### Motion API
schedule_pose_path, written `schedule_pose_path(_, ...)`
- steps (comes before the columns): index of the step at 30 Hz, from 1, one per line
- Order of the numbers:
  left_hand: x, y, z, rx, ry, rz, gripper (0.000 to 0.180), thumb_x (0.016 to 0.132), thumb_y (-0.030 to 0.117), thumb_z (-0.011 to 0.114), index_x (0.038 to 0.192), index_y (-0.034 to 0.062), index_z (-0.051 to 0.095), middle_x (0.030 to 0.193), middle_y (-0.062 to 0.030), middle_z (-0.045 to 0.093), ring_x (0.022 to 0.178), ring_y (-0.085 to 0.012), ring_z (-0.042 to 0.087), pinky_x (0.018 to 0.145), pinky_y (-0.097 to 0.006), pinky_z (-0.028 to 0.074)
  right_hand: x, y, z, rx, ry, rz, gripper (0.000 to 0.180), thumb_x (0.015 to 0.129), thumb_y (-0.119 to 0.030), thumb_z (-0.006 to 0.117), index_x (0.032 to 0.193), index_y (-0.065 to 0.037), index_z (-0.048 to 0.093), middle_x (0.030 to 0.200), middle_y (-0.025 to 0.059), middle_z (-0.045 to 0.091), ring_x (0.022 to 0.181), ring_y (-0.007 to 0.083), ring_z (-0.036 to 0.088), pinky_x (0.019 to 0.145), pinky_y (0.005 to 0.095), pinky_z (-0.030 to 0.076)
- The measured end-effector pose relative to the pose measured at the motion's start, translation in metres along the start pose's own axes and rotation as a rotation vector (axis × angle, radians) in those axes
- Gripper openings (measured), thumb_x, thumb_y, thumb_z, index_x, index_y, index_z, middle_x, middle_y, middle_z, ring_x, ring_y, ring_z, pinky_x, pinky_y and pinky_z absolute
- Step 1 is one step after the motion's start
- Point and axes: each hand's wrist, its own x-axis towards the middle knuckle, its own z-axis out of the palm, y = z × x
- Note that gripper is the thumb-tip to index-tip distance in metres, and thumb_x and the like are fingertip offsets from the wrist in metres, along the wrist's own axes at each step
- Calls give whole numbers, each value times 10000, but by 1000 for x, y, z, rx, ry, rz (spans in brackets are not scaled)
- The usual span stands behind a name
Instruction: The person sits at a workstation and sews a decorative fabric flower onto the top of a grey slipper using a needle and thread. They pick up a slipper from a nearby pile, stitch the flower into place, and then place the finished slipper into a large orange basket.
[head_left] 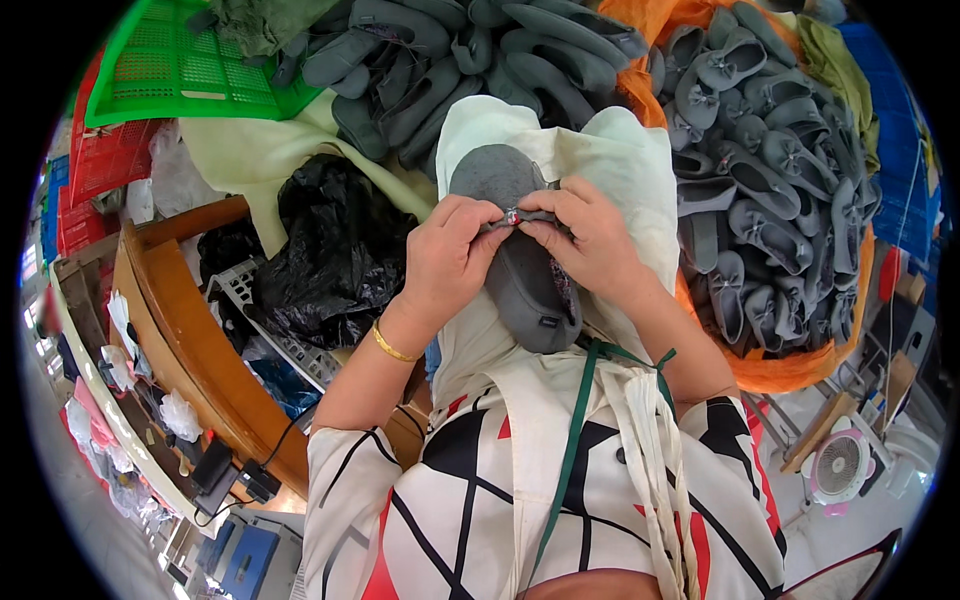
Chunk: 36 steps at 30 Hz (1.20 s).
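Left hand [447, 250] and right hand [592, 238] pinch a bow [513, 216] over a shoe [518, 285]; bowed shoes [768, 238] rightward seem done, plain-looking shoes [575, 62] ahead unfinished.

Both hands pinch a short grey strip over a grey shoe on the lap.
The left hand [452, 245] and right hand [592, 238] meet at the grey strip [541, 217], fingertips nearly touching around a small red-and-white spot; the grey shoe [538, 312] lies beneath on white cloth [642, 175]. Beyond is a heap of grey shoes [572, 62]; to the right, bow-trimmed shoes [775, 175] fill an orange bag [815, 368]. A black plastic bag [335, 255] and a green basket [195, 65] stand left.
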Motion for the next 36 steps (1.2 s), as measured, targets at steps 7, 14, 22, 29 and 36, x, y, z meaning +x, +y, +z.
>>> schedule_pose_path(7,-2,2,3,68,84,60,194,804,53,764,966,57,659,812,-85,642,638,-231,623,545,-310,502,2,-2,1,9,5,-9,223,805,-59,733,1019,-51,674,820,103,553,768,286,560,675,372,468)
schedule_pose_path(14,-6,12,4,-28,26,-153,141,820,73,773,930,28,698,797,-58,635,604,-121,545,541,-235,440,0,3,3,22,4,-20,221,786,-42,730,998,-50,670,788,97,540,732,274,554,634,371,457)
schedule_pose_path(22,-5,19,-4,-229,-117,-391,115,862,97,732,931,15,691,784,-9,613,647,-50,517,572,-215,428,-1,3,4,13,-72,45,162,804,-95,720,936,-42,644,781,104,553,711,280,566,616,377,453)
schedule_pose_path(29,3,15,-6,-330,-115,-536,169,905,161,702,936,3,653,762,-20,652,603,-54,566,558,-211,465,-1,-14,-3,37,-170,305,178,844,-181,709,849,-32,612,785,117,572,712,321,578,623,416,462)
schedule_pose_path(36,15,15,-10,-634,-167,-780,220,990,257,619,972,39,608,778,-34,673,576,-70,617,532,-185,483,-10,-21,-21,-270,-148,156,208,822,-191,731,759,-38,605,742,104,570,691,314,577,596,412,459)
